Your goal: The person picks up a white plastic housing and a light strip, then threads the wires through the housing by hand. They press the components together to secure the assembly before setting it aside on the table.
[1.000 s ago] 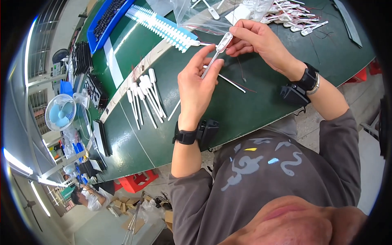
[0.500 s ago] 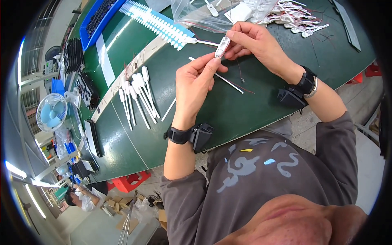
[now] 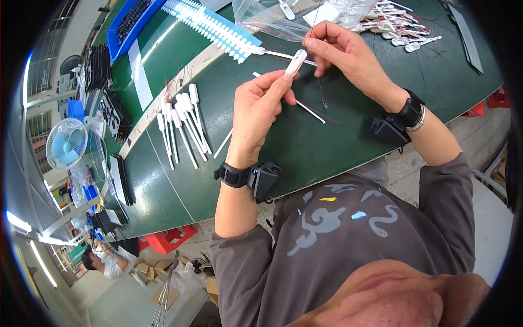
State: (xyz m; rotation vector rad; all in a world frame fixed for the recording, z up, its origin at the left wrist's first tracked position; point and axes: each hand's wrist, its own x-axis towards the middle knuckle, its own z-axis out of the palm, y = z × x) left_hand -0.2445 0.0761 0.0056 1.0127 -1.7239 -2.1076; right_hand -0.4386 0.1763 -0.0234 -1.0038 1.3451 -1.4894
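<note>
My left hand (image 3: 262, 106) is closed, pinching a white oval plastic housing (image 3: 296, 62) between thumb and index finger. Red wire runs along the housing's edge. Just right of its tip, my right hand (image 3: 348, 59) is closed with thumb and index finger together on what looks like a thin dark wire (image 3: 321, 91). That wire hangs below my fingers to a small end piece. A white stick (image 3: 311, 112) passes under my left fingers, with a red wire beside it. Another white stem (image 3: 223, 144) shows left of my left wrist; I cannot tell whether it belongs to the housing.
Several white paddle-shaped sticks (image 3: 185, 117) lie to the left. Beyond are a blue sheet of white pieces (image 3: 223, 41), a clear plastic bag (image 3: 267, 19) and a pile of wired white pieces (image 3: 392, 22). A blue bin (image 3: 115, 46) stands far left, near a fan (image 3: 66, 144).
My right fingertips have drawn a little away from the housing's tip. The housing has turned slightly in my left hand. The view has shifted a little.
</note>
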